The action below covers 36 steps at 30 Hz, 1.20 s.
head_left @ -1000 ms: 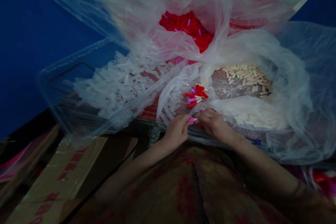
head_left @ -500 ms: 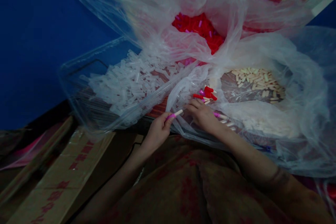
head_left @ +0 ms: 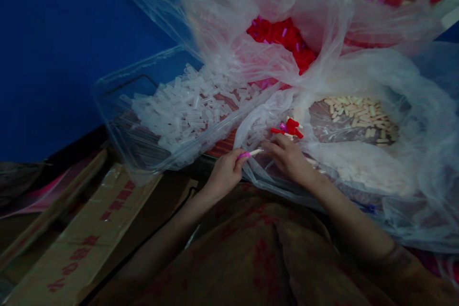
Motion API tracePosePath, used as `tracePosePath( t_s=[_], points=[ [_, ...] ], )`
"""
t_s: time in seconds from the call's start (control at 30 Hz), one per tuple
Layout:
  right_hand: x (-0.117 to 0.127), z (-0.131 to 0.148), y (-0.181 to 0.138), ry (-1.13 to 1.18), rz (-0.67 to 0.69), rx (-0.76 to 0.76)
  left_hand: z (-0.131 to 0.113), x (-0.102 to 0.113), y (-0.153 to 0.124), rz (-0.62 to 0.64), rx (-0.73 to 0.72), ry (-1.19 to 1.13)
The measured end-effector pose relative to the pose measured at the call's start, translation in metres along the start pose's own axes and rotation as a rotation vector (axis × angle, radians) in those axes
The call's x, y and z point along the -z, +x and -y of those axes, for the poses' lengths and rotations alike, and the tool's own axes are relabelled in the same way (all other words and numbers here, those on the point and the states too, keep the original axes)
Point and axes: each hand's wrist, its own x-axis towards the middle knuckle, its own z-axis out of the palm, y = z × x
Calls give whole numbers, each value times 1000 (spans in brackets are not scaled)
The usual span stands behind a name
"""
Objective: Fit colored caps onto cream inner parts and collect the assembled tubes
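My left hand (head_left: 226, 169) pinches the pink end of a small cream-tipped stick (head_left: 254, 152), which points to the right. My right hand (head_left: 289, 155) is curled with its fingertips at the tip of that stick. A pale, clear bit shows at the tip, too small to name, and what the right fingers grip is hidden. Just beyond the right hand lie several red and purple pieces with cream tips (head_left: 291, 128). Clear plastic tubes (head_left: 186, 110) are heaped to the left of the hands.
The tubes lie in a clear plastic bin (head_left: 124, 153). Behind it, a plastic bag (head_left: 222, 19) holds red and purple pieces (head_left: 283, 40). To the right, cream pegs (head_left: 369, 117) lie in another plastic bag (head_left: 426, 153). A cardboard box (head_left: 82, 244) is at lower left.
The whole view has shifted, so things appear further right. My right fingertips have come to the tip of the stick, where a pale, clear bit now shows.
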Motion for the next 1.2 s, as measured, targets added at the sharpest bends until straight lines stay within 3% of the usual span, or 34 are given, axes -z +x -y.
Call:
tracePosePath(
  t_s=[0.13, 0.3, 0.43, 0.57, 0.73, 0.83, 1.0, 1.1, 1.2],
  points=[
    [2, 6, -7, -26, -26, 74, -6, -9, 3, 27, -41, -54],
    [9, 9, -14, -94, 46, 161, -17, -14, 3, 33, -84, -28],
    [12, 10, -17, -102, 35, 212, -24, -19, -1, -31, -219, 84],
    [12, 15, -17, 96, -4, -17, -26, -28, -3, -167, -432, 288],
    [19, 17, -18, 404, 228, -453, -26, -36, 0, -191, -608, 401],
    [25, 11, -24, 491, 281, -553, -28, -40, 5, -153, -653, 385],
    [44, -22, -48, 256, 140, -387, -33, -54, 22, -8, -559, 221],
    [52, -45, -69, 60, 16, -375, -36, -66, 34, -65, -400, 181],
    [49, -54, -87, -87, 28, -376, -43, -76, 45, -87, -270, 330]
  ],
)
